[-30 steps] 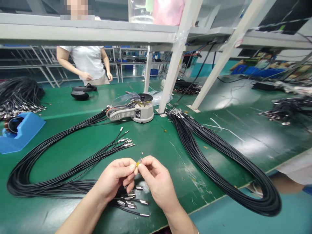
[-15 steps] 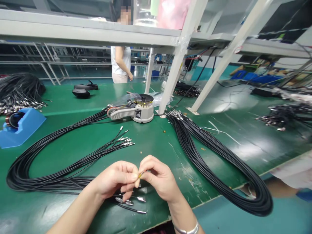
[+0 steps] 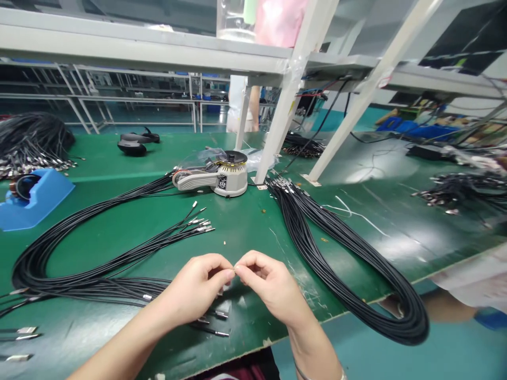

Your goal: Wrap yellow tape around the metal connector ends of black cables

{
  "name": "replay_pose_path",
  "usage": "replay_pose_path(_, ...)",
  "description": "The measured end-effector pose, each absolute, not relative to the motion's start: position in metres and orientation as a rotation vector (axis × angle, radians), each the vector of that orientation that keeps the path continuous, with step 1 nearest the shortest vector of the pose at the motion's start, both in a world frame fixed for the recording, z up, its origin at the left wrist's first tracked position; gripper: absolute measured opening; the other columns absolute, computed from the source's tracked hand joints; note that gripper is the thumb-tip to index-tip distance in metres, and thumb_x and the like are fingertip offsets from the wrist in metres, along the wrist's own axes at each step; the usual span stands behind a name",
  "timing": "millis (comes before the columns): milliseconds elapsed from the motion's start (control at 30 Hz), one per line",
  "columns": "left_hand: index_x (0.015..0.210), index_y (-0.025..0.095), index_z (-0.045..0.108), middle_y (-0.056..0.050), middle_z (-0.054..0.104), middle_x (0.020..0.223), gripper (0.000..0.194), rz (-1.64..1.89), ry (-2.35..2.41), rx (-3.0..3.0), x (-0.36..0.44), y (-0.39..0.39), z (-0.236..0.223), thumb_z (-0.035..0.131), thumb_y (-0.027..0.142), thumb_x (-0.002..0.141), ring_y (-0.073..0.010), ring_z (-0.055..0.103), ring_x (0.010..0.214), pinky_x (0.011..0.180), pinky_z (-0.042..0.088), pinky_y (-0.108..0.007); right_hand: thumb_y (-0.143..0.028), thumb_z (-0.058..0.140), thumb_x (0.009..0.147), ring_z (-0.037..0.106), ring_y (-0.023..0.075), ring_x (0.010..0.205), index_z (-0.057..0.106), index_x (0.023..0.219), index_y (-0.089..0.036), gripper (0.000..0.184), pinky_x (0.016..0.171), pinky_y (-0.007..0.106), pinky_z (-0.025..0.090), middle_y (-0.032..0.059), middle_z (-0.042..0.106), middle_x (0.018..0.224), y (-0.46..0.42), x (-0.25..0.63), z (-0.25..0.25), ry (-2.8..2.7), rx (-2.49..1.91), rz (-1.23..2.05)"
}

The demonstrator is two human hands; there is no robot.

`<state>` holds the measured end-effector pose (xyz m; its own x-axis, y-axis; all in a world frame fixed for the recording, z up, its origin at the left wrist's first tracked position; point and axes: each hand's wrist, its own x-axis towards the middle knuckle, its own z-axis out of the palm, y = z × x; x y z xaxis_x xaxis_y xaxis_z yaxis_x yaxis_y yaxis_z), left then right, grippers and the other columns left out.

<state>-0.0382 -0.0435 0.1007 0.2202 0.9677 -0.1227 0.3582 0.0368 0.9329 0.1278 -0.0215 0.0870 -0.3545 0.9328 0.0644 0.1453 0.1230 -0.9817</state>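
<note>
Left hand [image 3: 197, 289] and right hand [image 3: 270, 287] raised just above the near edge of the green table [image 3: 249, 237], both curled inward and nearly closed, fingertips meeting between them. Pinched at that meeting point, a tiny pale piece [image 3: 236, 268], mostly hidden by the fingertips and too small to identify. Remaining fingers folded loosely, palms turned toward each other.

Directly beneath and just beyond the hands, several black cables with metal terminals [image 3: 209, 330], their ends lying loose on the table near the front edge. Ahead of the left hand, a fan of thin terminal tips [image 3: 202, 224], belonging to a large black cable loop [image 3: 85, 216] sweeping across the left side of the table. More metal terminals [image 3: 19, 336] at the near left corner.

Just beyond the right hand, a thick looped bundle of black cables [image 3: 317, 248], curving down to the near edge. Well ahead of both hands, a round-topped tape dispenser [image 3: 233, 182] beside a white post [image 3: 277, 116]. Against the left edge, a blue holder [image 3: 41, 208] carrying a tape roll. On the right wrist, a thin metal bangle [image 3: 298, 376]. Beyond the far side of the table, a co-worker [image 3: 237, 103], partly hidden behind a post.
</note>
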Motion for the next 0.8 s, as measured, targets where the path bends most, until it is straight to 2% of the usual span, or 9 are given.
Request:
replay_pose_path(233, 0.066, 0.017, 0.068, 0.0, 0.058, 0.063, 0.017, 0.862, 1.283, 1.54, -0.031, -0.041, 0.094, 0.057, 0.025, 0.076, -0.0114, 0.05, 0.053, 0.05, 0.039, -0.02, -0.028, 0.063, 0.078, 0.057, 0.0139, 0.065, 0.066, 0.073, -0.018, 0.011, 0.061, 0.024, 0.046, -0.0004, 0.063, 0.071, -0.027, 0.142, 0.087, -1.698, -1.123, 1.293)
replay_pose_path(467, 0.074, 0.024, 0.074, -0.002, 0.068, 0.074, 0.012, 1.097, 1.343, 1.794, -0.025, -0.048, 0.086, 0.063, 0.021, 0.078, -0.0154, 0.06, 0.072, 0.069, 0.046, -0.025, -0.026, 0.061, 0.078, 0.055, 0.0134, 0.062, 0.063, 0.066, -0.018, 0.014, 0.058, 0.023, 0.045, -0.0012, 0.06, 0.065, -0.025, 0.141, 0.081, -1.754, -1.146, 1.156)
replay_pose_path(600, 0.085, 0.023, 0.071, -0.003, 0.068, 0.092, 0.011, 1.382, 1.484, 1.711, -0.063, -0.06, 0.101, 0.061, 0.023, 0.081, -0.017, 0.061, 0.09, 0.084, 0.045, -0.026, -0.031, 0.062, 0.078, 0.056, 0.0145, 0.063, 0.063, 0.067, -0.018, 0.017, 0.059, 0.024, 0.045, -0.0001, 0.061, 0.067, -0.022, 0.142, 0.074, -1.698, -1.155, 1.18)
replay_pose_path(667, 0.092, 0.023, 0.068, -0.003, 0.067, 0.094, 0.015, 1.445, 1.665, 1.695, -0.095, -0.07, 0.104, 0.056, 0.025, 0.084, -0.017, 0.06, 0.09, 0.084, 0.045, -0.027, -0.035, 0.063, 0.077, 0.056, 0.0153, 0.062, 0.062, 0.067, -0.019, 0.019, 0.058, 0.025, 0.045, 0.0006, 0.06, 0.066, -0.02, 0.144, 0.071, -1.676, -1.169, 1.2)
replay_pose_path(800, 0.099, 0.025, 0.067, -0.004, 0.066, 0.099, 0.02, 1.013, 1.852, 1.917, -0.149, -0.092, 0.091, 0.055, 0.029, 0.085, -0.0194, 0.058, 0.095, 0.085, 0.045, -0.031, -0.041, 0.065, 0.073, 0.054, 0.0153, 0.058, 0.063, 0.065, -0.019, 0.023, 0.054, 0.025, 0.045, 0.0005, 0.058, 0.062, -0.014, 0.146, 0.07, -1.668, -1.181, 1.21)
